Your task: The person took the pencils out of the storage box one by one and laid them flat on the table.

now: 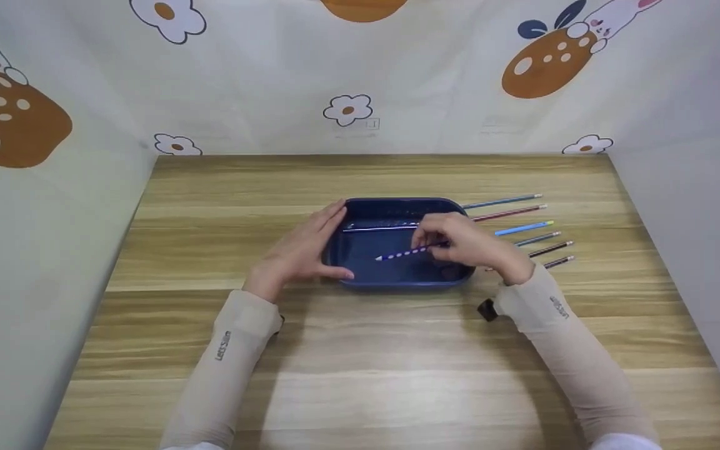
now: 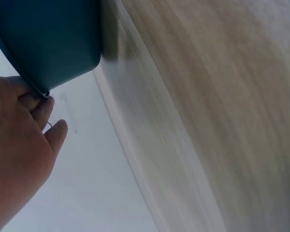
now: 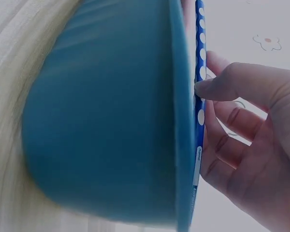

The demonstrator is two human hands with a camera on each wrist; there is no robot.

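Note:
A dark blue plastic bin (image 1: 366, 250) with rounded corners stands on the table. My left hand (image 1: 300, 247) grips its left end, thumb over the front rim and fingers at the back corner. In the left wrist view, bent fingers (image 2: 49, 108) lie against the rim of the bin (image 2: 53, 43). Over the bin's right half, my right hand (image 1: 460, 240) pinches a blue pencil with white dots (image 1: 405, 253), its point facing left. The right wrist view shows the thumb (image 3: 217, 89) pressing the dotted pencil (image 3: 200, 116) just above the bin's rim (image 3: 181, 145).
Several pencils lie fanned out right of the bin, among them a red one (image 1: 510, 213), a bright blue one (image 1: 524, 228) and a dark one (image 1: 550, 249). My right forearm (image 1: 560, 337) passes close to them. Patterned white cloth (image 1: 260, 94) encloses the wooden table (image 1: 360, 375) at the back and sides.

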